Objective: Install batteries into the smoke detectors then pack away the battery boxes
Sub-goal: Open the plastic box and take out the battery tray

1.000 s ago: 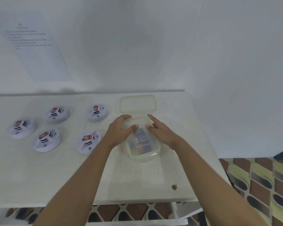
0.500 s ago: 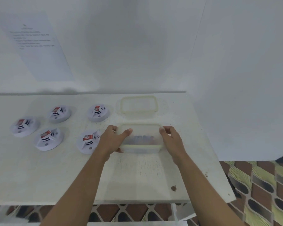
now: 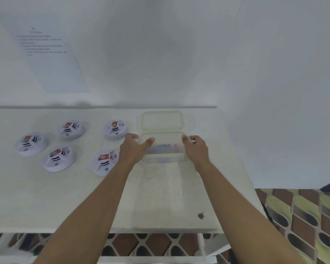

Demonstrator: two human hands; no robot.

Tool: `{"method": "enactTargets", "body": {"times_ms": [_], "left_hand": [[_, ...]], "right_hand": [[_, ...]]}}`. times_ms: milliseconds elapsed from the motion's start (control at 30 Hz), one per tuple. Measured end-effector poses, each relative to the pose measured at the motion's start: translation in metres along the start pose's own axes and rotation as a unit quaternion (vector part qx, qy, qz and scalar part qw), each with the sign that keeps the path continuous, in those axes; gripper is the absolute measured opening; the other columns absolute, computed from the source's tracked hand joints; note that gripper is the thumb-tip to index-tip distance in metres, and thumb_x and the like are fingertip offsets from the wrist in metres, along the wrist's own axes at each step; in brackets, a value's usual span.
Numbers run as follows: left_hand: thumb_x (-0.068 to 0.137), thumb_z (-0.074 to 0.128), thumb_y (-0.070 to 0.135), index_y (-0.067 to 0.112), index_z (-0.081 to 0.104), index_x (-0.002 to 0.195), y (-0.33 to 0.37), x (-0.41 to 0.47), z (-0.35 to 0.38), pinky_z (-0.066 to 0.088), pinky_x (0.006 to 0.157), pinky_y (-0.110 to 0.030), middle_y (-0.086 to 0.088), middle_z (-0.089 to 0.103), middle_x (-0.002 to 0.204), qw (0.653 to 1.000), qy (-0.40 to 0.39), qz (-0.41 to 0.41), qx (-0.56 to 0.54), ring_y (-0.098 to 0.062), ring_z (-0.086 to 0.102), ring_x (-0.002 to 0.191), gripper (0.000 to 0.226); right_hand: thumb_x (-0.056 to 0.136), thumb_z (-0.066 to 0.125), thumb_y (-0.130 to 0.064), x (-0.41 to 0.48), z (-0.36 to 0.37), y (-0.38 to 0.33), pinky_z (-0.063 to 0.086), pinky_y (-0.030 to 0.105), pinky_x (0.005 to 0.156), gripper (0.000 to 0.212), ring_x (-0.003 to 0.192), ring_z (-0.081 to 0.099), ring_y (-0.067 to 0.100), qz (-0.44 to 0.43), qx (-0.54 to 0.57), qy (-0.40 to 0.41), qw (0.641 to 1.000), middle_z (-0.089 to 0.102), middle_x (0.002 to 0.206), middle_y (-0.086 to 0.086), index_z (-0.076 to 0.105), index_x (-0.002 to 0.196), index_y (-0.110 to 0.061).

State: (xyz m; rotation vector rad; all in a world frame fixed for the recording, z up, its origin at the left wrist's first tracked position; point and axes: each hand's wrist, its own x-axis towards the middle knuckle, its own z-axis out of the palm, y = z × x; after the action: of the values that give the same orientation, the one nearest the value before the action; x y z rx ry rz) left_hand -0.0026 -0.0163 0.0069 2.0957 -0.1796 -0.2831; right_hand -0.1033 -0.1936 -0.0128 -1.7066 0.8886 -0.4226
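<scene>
We find the left hand [image 3: 134, 149] gripping the left end of the clear container [image 3: 163, 152], thumb curled over its near rim. The right hand [image 3: 195, 149] grips the right end. The container sits on the white table [image 3: 160, 197], its contents too blurred to name. Its lid [image 3: 162, 121] lies just beyond, at twelve o'clock. Five smoke detectors [image 3: 104, 161] lie at nine o'clock, each showing a red label.

Clear box [image 3: 163, 149] farther back, level, just before lid [image 3: 162, 120].
</scene>
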Motion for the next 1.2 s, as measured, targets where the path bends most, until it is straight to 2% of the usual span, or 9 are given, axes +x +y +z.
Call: {"method": "enactTargets", "body": {"times_ms": [200,367,567,667,800,933,1000,1067,1200], "left_hand": [[0.085,0.072,0.048,0.011,0.046,0.133,0.004,-0.002,-0.002,0.044,0.092,-0.035,-0.008,0.053,0.133,1.0,0.008,0.005,0.005,-0.023,0.052,0.111,0.067],[0.095,0.053,0.02,0.018,0.052,0.131,0.012,-0.022,-0.011,0.042,0.081,-0.031,0.001,0.059,0.104,0.995,0.064,0.028,-0.063,-0.025,0.058,0.103,0.037],[0.095,0.061,0.019,0.028,0.062,0.112,-0.012,-0.056,-0.036,0.039,0.066,-0.006,0.01,0.063,0.087,0.981,0.104,0.148,-0.07,0.006,0.053,0.07,0.02],[0.092,0.068,0.016,0.021,0.069,0.101,-0.032,-0.067,-0.046,0.042,0.075,-0.014,0.009,0.065,0.084,0.979,0.076,0.154,-0.108,-0.002,0.055,0.076,0.011],[0.094,0.065,0.009,0.015,0.069,0.091,-0.052,-0.078,-0.054,0.052,0.075,-0.026,0.004,0.066,0.088,0.977,-0.019,0.094,-0.189,-0.009,0.061,0.084,0.008],[0.097,0.046,-0.003,0.003,0.07,0.086,-0.068,-0.079,-0.059,0.054,0.08,-0.031,-0.015,0.067,0.105,0.971,-0.055,0.036,-0.23,-0.024,0.061,0.1,0.027],[0.094,0.055,0.012,0.003,0.071,0.083,-0.074,-0.078,-0.059,0.053,0.08,-0.032,-0.02,0.068,0.105,0.973,-0.066,0.012,-0.223,-0.026,0.062,0.099,0.021],[0.084,0.073,0.031,0.009,0.072,0.086,-0.08,-0.076,-0.056,0.052,0.082,-0.034,-0.014,0.07,0.097,0.984,-0.075,0.006,-0.16,-0.02,0.064,0.093,0.022],[0.084,0.077,0.024,0.022,0.068,0.108,-0.081,-0.073,-0.048,0.05,0.076,-0.025,0.001,0.064,0.108,0.998,-0.053,0.022,0.011,-0.007,0.062,0.1,0.025]], "right_hand": [[0.098,0.058,-0.051,-0.005,-0.008,-0.005,0.039,0.028,0.081,0.042,0.096,0.056,0.018,-0.014,-0.058,0.001,0.998,0.058,0.107,-0.002,0.057,0.12,-0.015],[0.103,0.051,-0.04,-0.028,-0.024,-0.018,0.043,0.027,0.076,0.023,0.084,0.056,0.013,-0.065,-0.006,-0.012,0.998,0.057,0.093,-0.008,0.057,0.113,-0.021],[0.106,0.048,-0.036,-0.07,-0.046,-0.01,0.047,0.022,0.057,0.014,0.058,0.064,0.015,-0.117,0.055,-0.06,0.99,0.063,0.102,-0.005,0.057,0.102,-0.027],[0.107,0.046,-0.032,-0.08,-0.044,0.007,0.05,0.031,0.062,0.02,0.06,0.066,0.022,-0.111,0.1,-0.091,0.984,0.061,0.092,-0.003,0.057,0.093,-0.024],[0.109,0.038,-0.034,-0.086,-0.035,0.027,0.052,0.032,0.064,0.04,0.062,0.064,0.025,-0.031,0.154,-0.108,0.982,0.061,0.081,-0.004,0.057,0.079,-0.016],[0.102,0.057,-0.03,-0.09,-0.032,0.041,0.047,0.029,0.067,0.036,0.062,0.058,0.017,-0.032,0.035,-0.128,0.991,0.058,0.07,-0.003,0.056,0.07,-0.013],[0.096,0.065,-0.025,-0.091,-0.032,0.042,0.043,0.024,0.068,0.025,0.065,0.053,0.012,-0.054,-0.029,-0.135,0.989,0.059,0.071,-0.008,0.059,0.074,-0.016],[0.091,0.07,-0.019,-0.091,-0.03,0.04,0.041,0.021,0.066,0.005,0.073,0.053,0.009,-0.077,-0.085,-0.14,0.983,0.062,0.09,-0.007,0.065,0.092,-0.02],[0.09,0.068,-0.014,-0.089,-0.02,0.036,0.039,0.016,0.072,0.039,0.084,0.052,0.01,-0.13,-0.213,-0.157,0.955,0.054,0.115,0.002,0.06,0.128,-0.016]]}}
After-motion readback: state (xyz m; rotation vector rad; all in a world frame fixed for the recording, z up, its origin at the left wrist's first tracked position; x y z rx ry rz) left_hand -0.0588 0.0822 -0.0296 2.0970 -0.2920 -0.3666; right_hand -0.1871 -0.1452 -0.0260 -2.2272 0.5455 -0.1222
